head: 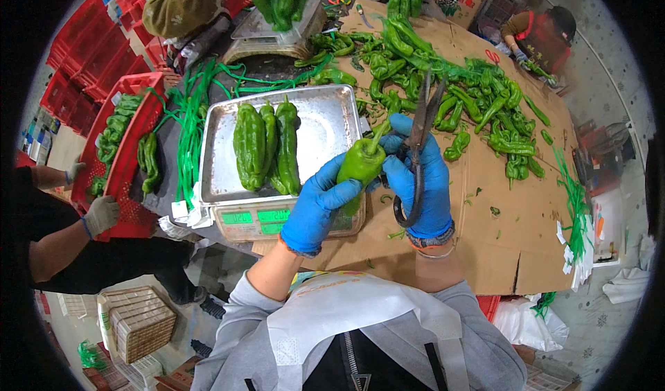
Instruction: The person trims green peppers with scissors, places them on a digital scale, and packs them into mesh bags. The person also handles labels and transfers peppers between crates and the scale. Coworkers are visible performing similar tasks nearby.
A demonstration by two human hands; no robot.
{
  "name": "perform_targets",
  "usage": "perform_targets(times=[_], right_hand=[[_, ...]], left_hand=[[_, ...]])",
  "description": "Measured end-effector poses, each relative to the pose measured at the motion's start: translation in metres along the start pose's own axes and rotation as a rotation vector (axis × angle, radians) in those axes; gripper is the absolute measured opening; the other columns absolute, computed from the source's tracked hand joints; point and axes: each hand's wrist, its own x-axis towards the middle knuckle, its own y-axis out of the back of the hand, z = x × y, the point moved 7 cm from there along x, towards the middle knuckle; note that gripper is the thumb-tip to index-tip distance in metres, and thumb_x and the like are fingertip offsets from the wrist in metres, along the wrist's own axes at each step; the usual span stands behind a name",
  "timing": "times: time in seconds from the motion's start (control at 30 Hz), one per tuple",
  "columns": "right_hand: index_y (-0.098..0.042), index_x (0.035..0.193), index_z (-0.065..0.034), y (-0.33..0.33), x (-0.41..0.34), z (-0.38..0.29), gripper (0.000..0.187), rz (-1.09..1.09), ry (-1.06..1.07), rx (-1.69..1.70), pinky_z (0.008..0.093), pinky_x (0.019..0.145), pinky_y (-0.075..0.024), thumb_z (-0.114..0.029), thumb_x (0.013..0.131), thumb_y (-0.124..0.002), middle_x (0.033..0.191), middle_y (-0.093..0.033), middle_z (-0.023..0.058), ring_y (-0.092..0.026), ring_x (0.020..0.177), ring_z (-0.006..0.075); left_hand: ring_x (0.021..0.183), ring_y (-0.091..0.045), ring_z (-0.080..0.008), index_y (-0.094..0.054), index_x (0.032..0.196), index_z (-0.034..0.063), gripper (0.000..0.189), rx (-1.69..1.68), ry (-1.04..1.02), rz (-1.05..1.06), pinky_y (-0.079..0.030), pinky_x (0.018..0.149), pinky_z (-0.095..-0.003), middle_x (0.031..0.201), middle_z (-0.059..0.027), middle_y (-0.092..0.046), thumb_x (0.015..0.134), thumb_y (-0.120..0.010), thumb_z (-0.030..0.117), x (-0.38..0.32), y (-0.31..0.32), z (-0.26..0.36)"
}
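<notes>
My left hand [319, 201], in a blue glove, grips a green pepper [362, 161] by its body, stem end up. Scissors [417, 141] with dark blades and black handles are in my right hand [426, 188], gloved in blue too; their blades point away from me. The right fingertips are close to the pepper's stem, and I cannot tell whether they touch it. Several long green peppers [266, 147] lie side by side on the metal pan [327, 126] of a digital scale [228, 230], left of my hands. Its lit displays show digits.
A large pile of green peppers [499, 105] covers the far part of the cardboard-topped table [467, 256]. Green mesh netting [189, 147] hangs left of the scale. A co-worker's gloved hand [102, 215] holds a red crate [130, 178] of peppers. A second scale [270, 43] stands beyond.
</notes>
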Motion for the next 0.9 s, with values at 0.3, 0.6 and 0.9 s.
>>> perform_targets(times=[0.3,0.6,0.9], right_hand=[[-0.045,0.133,-0.0054,0.0,-0.004,0.002,0.052,0.031,-0.036,0.037,0.0236,0.073,-0.053,0.002,0.085,-0.063,0.107,-0.062,0.0043,-0.061,0.091,0.0111],[-0.046,0.131,-0.0032,-0.007,-0.009,0.006,0.058,0.002,0.194,-0.209,0.0293,0.089,-0.0489,0.001,0.079,-0.071,0.109,-0.062,0.0061,-0.059,0.101,0.0152],[-0.053,0.125,-0.0038,-0.006,-0.019,0.009,0.056,0.035,0.265,-0.406,0.0272,0.085,-0.0497,-0.005,0.075,-0.078,0.108,-0.063,0.0054,-0.06,0.097,0.0129]], left_hand=[[0.123,-0.049,-0.0214,-0.037,0.142,0.0021,0.06,-0.215,0.067,-0.093,-0.036,0.105,-0.0359,0.134,-0.0091,-0.051,0.089,-0.06,0.02,0.0,-0.008,-0.002],[0.133,-0.037,-0.0211,-0.034,0.144,0.0029,0.054,0.069,-0.169,-0.021,-0.027,0.111,-0.034,0.144,-0.0105,-0.039,0.094,-0.05,0.015,0.004,-0.017,0.026],[0.118,-0.05,-0.0187,-0.045,0.134,-0.0016,0.043,-0.056,-0.165,-0.004,-0.037,0.104,-0.032,0.131,-0.0108,-0.053,0.094,-0.044,0.012,0.003,-0.022,0.028]])
